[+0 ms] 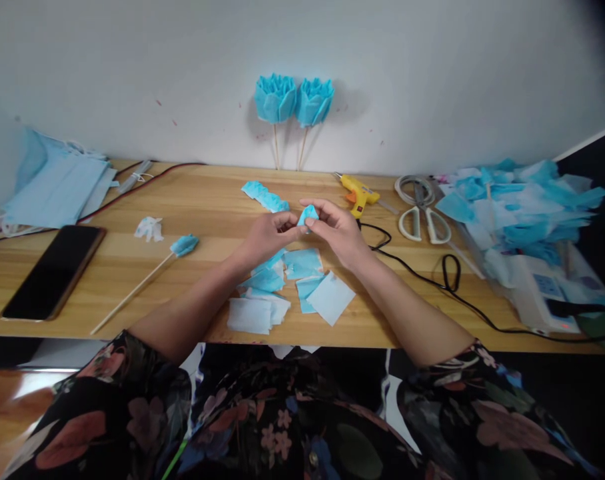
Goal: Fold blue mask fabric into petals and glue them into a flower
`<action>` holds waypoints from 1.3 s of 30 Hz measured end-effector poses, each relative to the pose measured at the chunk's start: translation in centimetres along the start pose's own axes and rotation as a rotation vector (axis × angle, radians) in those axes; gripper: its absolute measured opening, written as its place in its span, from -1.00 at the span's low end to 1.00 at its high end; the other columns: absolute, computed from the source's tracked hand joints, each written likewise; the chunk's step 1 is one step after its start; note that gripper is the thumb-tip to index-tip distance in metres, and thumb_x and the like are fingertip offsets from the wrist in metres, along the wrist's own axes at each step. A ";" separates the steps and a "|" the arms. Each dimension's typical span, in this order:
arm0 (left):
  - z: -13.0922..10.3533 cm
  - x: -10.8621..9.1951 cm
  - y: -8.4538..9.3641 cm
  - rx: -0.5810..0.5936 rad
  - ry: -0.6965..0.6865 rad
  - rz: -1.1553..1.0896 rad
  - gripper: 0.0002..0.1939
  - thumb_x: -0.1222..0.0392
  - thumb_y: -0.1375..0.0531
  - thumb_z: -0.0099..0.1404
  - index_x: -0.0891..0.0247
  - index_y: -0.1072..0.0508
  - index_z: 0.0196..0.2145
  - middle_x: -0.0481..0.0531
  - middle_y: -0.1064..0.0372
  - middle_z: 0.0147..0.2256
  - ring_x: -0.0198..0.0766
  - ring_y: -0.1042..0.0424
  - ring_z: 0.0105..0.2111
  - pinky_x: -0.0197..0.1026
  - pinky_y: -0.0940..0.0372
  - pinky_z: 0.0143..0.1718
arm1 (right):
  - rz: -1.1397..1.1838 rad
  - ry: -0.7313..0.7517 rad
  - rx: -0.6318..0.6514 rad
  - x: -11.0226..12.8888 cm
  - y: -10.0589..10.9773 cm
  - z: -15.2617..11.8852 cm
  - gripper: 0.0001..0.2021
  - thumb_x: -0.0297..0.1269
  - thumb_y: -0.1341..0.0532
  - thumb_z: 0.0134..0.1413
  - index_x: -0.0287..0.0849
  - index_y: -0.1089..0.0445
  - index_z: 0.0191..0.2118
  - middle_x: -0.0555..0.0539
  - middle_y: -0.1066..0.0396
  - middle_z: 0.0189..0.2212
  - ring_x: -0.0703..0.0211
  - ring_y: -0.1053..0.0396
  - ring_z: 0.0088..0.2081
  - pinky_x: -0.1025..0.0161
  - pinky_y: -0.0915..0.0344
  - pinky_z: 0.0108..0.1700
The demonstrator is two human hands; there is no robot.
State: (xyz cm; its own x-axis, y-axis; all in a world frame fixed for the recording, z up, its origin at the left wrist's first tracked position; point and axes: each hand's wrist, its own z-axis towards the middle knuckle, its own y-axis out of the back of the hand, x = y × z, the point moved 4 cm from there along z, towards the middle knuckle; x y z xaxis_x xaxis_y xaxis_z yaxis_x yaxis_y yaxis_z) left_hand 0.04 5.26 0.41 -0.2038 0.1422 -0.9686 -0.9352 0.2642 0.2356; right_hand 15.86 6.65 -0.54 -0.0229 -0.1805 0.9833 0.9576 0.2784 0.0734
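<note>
My left hand (pixel 272 233) and my right hand (pixel 337 230) meet over the middle of the table, both pinching one small folded blue piece (pixel 308 217). Just beyond my left hand lies a row of folded blue petals (pixel 265 197). Below my hands are cut blue squares (pixel 302 264) and whitish ones (pixel 332 298), with more pale pieces (pixel 250 315) to the left. A thin stick with a blue bud (pixel 184 245) on its end rests left of my left forearm. Two blue flowers (pixel 275 99) on sticks lean upright against the wall.
A yellow glue gun (pixel 357 195) with a black cord lies right of my hands, near white-handled scissors (pixel 425 223). Blue scraps (pixel 522 207) are heaped at the right. A phone (pixel 52 273), masks (pixel 57 183) and a crumpled white scrap (pixel 149 229) are at the left.
</note>
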 end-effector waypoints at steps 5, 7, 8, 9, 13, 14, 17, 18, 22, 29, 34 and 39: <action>0.2 0.9 0.1 -0.033 0.047 -0.035 -0.74 -0.01 -0.29 0.17 0.25 -0.45 -0.46 -0.10 -0.26 -0.52 -0.38 -0.14 -0.51 -0.26 -0.04 -0.45 | 0.066 -0.059 -0.008 -0.1 0.5 0.2 -0.62 0.03 -0.31 0.13 -0.02 -0.53 0.01 -0.01 -0.52 -0.22 0.17 -0.44 -0.19 0.17 -0.43 -0.07; 0.3 1.1 0.2 -0.042 0.057 -0.036 -0.76 0.02 -0.29 0.17 0.26 -0.46 -0.45 -0.11 -0.25 -0.53 -0.39 -0.13 -0.52 -0.27 -0.02 -0.46 | 0.085 -0.075 -0.011 -0.1 0.7 0.2 -0.60 0.08 -0.28 0.16 -0.01 -0.52 0.02 -0.02 -0.52 -0.20 0.16 -0.46 -0.17 0.17 -0.45 -0.07; 0.4 1.2 0.2 -0.043 0.055 -0.033 -0.77 0.03 -0.29 0.17 0.26 -0.45 -0.46 -0.11 -0.25 -0.53 -0.40 -0.13 -0.52 -0.27 -0.01 -0.47 | 0.081 -0.075 -0.009 -0.1 0.7 0.2 -0.59 0.10 -0.29 0.16 -0.01 -0.52 0.02 -0.02 -0.52 -0.19 0.16 -0.46 -0.16 0.17 -0.45 -0.07; 0.4 1.2 0.2 -0.044 0.051 -0.029 -0.77 0.04 -0.29 0.17 0.26 -0.45 -0.46 -0.11 -0.24 -0.54 -0.40 -0.12 -0.53 -0.27 0.00 -0.47 | 0.068 -0.070 -0.005 -0.1 0.7 0.2 -0.58 0.10 -0.31 0.14 -0.02 -0.52 0.02 -0.02 -0.52 -0.20 0.16 -0.46 -0.16 0.17 -0.44 -0.07; 0.3 1.2 0.1 -0.037 0.030 -0.026 -0.70 -0.02 -0.31 0.14 0.27 -0.42 -0.50 -0.11 -0.21 -0.54 -0.41 -0.11 -0.52 -0.28 0.00 -0.46 | -0.004 -0.018 0.049 -0.1 0.3 0.1 -0.52 0.03 -0.39 0.05 -0.06 -0.50 0.06 -0.01 -0.50 -0.22 0.17 -0.44 -0.18 0.18 -0.41 -0.06; 0.3 1.1 0.1 -0.035 0.030 -0.027 -0.68 -0.04 -0.32 0.13 0.27 -0.41 -0.51 -0.11 -0.21 -0.54 -0.41 -0.11 -0.51 -0.28 -0.01 -0.46 | -0.015 -0.005 0.063 -0.1 0.2 0.1 -0.52 0.01 -0.40 0.04 -0.06 -0.49 0.07 -0.01 -0.50 -0.22 0.17 -0.44 -0.18 0.18 -0.41 -0.06; 0.3 0.9 0.1 -0.042 0.034 -0.026 -0.63 -0.09 -0.34 0.10 0.28 -0.40 -0.51 -0.11 -0.21 -0.54 -0.41 -0.11 -0.51 -0.28 0.00 -0.46 | -0.038 0.006 0.072 -0.2 0.1 0.1 -0.54 -0.06 -0.39 0.05 -0.07 -0.49 0.07 -0.02 -0.51 -0.20 0.16 -0.44 -0.17 0.19 -0.40 -0.08; 0.3 0.8 0.1 -0.047 0.036 -0.025 -0.62 -0.10 -0.34 0.10 0.29 -0.40 -0.51 -0.11 -0.22 -0.53 -0.41 -0.11 -0.51 -0.28 0.00 -0.46 | -0.046 0.005 0.070 -0.1 0.2 0.1 -0.54 -0.07 -0.38 0.06 -0.07 -0.49 0.07 -0.03 -0.51 -0.19 0.15 -0.44 -0.15 0.19 -0.40 -0.08; 0.3 0.6 0.3 -0.066 0.037 -0.017 -0.64 -0.08 -0.34 0.10 0.28 -0.41 -0.50 -0.10 -0.24 -0.53 -0.41 -0.13 -0.51 -0.28 -0.02 -0.47 | -0.083 0.019 0.072 0.0 0.2 0.1 -0.56 -0.11 -0.36 0.07 -0.06 -0.48 0.08 -0.04 -0.52 -0.17 0.12 -0.44 -0.13 0.17 -0.41 -0.08; 0.4 0.8 0.3 -0.053 0.031 0.014 -0.74 0.02 -0.29 0.15 0.28 -0.42 -0.49 -0.11 -0.23 -0.54 -0.42 -0.11 -0.52 -0.30 -0.01 -0.48 | -0.055 0.028 0.068 -0.1 0.1 0.3 -0.55 -0.20 -0.32 0.06 -0.06 -0.44 0.10 -0.01 -0.49 -0.23 0.17 -0.42 -0.20 0.18 -0.38 -0.10; 0.4 0.8 0.3 -0.023 0.015 -0.018 -0.77 0.07 -0.29 0.16 0.28 -0.40 -0.49 -0.12 -0.20 -0.54 -0.42 -0.10 -0.52 -0.29 0.00 -0.48 | -0.025 0.010 0.076 -0.4 0.1 0.3 -0.51 -0.18 -0.35 0.04 -0.03 -0.40 0.13 0.01 -0.46 -0.28 0.18 -0.41 -0.24 0.20 -0.38 -0.16; 0.4 0.7 0.4 -0.004 0.012 -0.032 -0.78 0.10 -0.30 0.14 0.27 -0.39 -0.50 -0.13 -0.17 -0.55 -0.42 -0.07 -0.53 -0.28 0.02 -0.48 | 0.021 -0.019 0.087 -0.6 0.1 0.4 -0.49 -0.13 -0.39 0.03 -0.05 -0.41 0.12 0.00 -0.51 -0.26 0.18 -0.43 -0.22 0.19 -0.40 -0.11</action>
State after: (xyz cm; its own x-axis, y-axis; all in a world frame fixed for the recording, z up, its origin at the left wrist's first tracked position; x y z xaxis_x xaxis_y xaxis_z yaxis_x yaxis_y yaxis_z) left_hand -0.31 5.86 -0.11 -0.1770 0.1221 -0.9766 -0.9425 0.2648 0.2039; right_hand 15.84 7.12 -1.06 -0.0094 -0.1557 0.9878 0.9295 0.3628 0.0661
